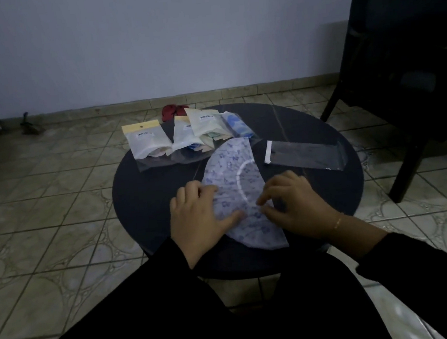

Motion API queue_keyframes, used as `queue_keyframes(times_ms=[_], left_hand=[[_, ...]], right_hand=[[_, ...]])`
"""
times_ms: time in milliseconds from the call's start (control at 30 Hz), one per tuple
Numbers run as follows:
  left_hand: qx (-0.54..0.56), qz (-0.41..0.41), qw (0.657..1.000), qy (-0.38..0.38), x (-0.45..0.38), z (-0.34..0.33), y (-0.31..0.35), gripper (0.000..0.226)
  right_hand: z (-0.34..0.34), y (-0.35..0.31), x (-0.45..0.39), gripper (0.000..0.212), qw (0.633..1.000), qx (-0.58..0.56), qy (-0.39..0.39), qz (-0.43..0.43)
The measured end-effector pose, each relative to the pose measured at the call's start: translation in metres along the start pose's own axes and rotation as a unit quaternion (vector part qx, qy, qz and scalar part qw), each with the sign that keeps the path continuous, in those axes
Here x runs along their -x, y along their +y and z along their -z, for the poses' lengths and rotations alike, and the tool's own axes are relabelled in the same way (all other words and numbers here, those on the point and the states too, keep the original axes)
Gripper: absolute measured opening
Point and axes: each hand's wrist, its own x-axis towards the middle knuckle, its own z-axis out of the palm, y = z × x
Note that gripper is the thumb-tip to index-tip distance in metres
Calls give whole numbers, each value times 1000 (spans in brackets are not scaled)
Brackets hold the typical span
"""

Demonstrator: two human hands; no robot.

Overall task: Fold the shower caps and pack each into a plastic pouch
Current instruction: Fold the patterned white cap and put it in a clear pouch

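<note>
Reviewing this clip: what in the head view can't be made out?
- Print on the packed pouches' labels: too small and dim.
- Shower cap near edge: partly covered by the left hand and right hand.
- Red item behind the pouches: mostly hidden, identity unclear.
- Dark chair: cut off by the right edge.

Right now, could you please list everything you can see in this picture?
Shower cap: one, white with blue print, folded flat, table centre.
Empty pouch: one, clear with white strip, right of the cap.
Packed pouches: three, whitish, table's far side.
Blue item in clear wrap: one, right of the packed pouches.
Red cloth: one, beyond the table's far edge.
Table: one, round, dark.
Chair: one, dark, right.
Left hand: on the cap.
Right hand: on the cap.
</note>
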Motion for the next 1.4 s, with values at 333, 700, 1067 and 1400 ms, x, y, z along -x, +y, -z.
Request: queue_keyframes(times_ms=[333,700,1067,1400], left_hand=[[200,-310,928,-53,22,4,9,27],[131,-303,944,2,19,-2,16,28],[140,-268,953,-9,25,1,16,29],[196,-119,972,-44,29,2,26,44]], right_hand=[[-14,5,35,43,999,-8,-51,-8],[-9,3,46,70,997,23,-74,6],[-13,2,47,66,1000,-5,-2,-14],[-12,-2,37,29,972,-124,48,-195]])
